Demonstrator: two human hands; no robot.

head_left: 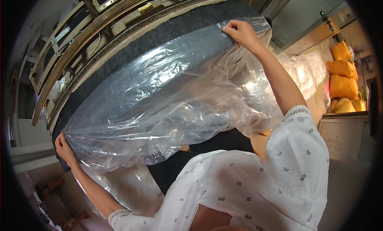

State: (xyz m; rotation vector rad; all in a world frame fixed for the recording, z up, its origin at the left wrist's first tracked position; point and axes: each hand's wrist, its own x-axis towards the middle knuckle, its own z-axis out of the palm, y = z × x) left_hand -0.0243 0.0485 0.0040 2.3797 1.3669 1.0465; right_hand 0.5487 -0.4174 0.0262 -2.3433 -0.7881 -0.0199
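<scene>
A large sheet of clear plastic film (159,83) stretches across the front of me, wrinkled and shiny. At the far left, my left hand (64,150) pinches one corner of it beside the end of a dark padded surface (167,29). My right hand (240,33) grips the film's far edge at the upper right, fingers closed on it. Between the two hands the edge runs in a curve over the dark surface. Loose film droops toward my body and bunches up on the right.
Behind the dark surface runs a long machine frame (72,39) with wooden and metal rails, and a small yellow block (145,8) rests there. Stacked orange bundles (343,85) stand at the right on a wooden cabinet (345,135). A wooden beam (313,35) juts out at the upper right.
</scene>
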